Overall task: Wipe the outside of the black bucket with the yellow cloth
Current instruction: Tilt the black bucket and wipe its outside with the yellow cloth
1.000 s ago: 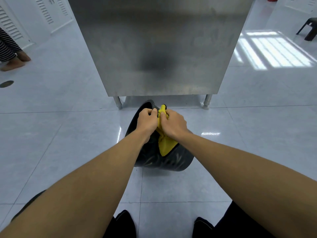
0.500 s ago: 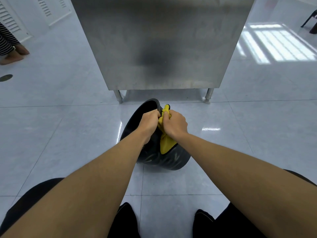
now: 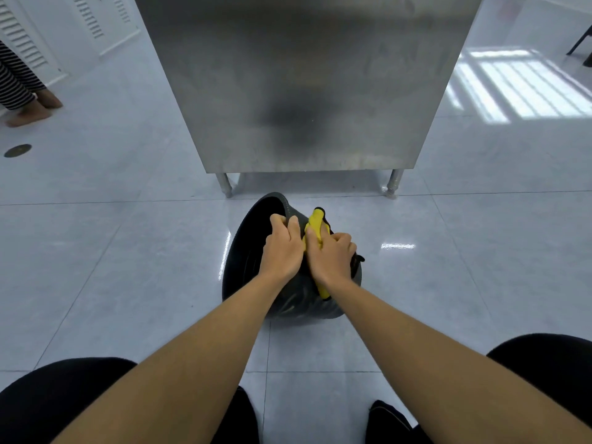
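The black bucket (image 3: 243,251) lies tilted on the floor tiles in front of me, its mouth turned to the left. My left hand (image 3: 283,246) grips the bucket's rim, fingers curled over the edge. My right hand (image 3: 331,254) holds the bunched yellow cloth (image 3: 315,224) against the bucket's outer wall. One end of the cloth sticks out beyond my fingers, and the other end hangs below my wrist.
A tall stainless-steel cabinet (image 3: 304,84) on short legs stands just behind the bucket. Another person's feet and striped trousers (image 3: 22,94) are at the far left. A floor drain (image 3: 17,150) is on the left. My knees and black shoes (image 3: 387,421) are near the bottom.
I have crouched lower, and my knees have come into view. The bucket tipped further to the left, and my right hand slid the cloth a little along its wall.
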The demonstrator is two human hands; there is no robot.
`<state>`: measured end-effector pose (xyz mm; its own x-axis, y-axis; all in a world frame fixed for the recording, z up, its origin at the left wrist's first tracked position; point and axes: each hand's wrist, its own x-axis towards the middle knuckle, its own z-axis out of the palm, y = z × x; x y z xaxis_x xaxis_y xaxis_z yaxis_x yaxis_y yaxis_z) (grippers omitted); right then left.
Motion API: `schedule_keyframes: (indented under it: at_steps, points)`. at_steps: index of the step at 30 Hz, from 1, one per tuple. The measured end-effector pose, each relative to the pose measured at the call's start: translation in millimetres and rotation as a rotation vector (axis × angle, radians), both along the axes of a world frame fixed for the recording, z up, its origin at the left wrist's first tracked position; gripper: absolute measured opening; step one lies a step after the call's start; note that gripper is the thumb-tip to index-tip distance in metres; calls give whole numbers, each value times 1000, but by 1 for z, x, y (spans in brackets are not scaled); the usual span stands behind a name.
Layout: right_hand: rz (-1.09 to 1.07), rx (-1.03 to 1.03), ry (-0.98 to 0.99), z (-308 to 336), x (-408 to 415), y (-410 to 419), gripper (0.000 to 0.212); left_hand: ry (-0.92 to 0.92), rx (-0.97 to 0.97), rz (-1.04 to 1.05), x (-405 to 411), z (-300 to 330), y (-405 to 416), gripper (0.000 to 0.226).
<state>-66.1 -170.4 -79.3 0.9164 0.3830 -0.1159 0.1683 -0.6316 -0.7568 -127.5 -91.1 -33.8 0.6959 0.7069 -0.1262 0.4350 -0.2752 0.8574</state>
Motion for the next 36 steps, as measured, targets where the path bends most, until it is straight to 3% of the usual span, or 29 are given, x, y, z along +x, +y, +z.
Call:
schedule_keyframes:
  at_steps: [4, 8, 13, 20, 24, 30, 33, 36]
  points:
    - [-32, 34, -103, -9, -10, 8, 44, -66, 30, 52, -4, -1, 3, 18]
    - [-94, -23, -106, -21, -1, 7, 45, -137, 75, 46, -5, -5, 15, 28]
    - [-154, -13, -80, -32, 0, 8, 46, 66, 97, 8, -7, -6, 20, 53]
    - [34, 135, -318, -11, -22, 23, 52, 85, 137, 19, -1, -3, 20, 52]
    - [88, 117, -378, -14, -18, 22, 55, 48, 154, 19, 3, 1, 18, 43]
    - [-73, -11, -234, -25, -2, 10, 49, 96, 98, 31, 10, 3, 23, 52]
    - [-164, -91, -80, -37, 9, -9, 52, 23, -24, 129, 7, -2, 24, 28]
    - [-208, -144, -9, -47, 15, -22, 51, -19, 4, 149, 4, -1, 25, 9]
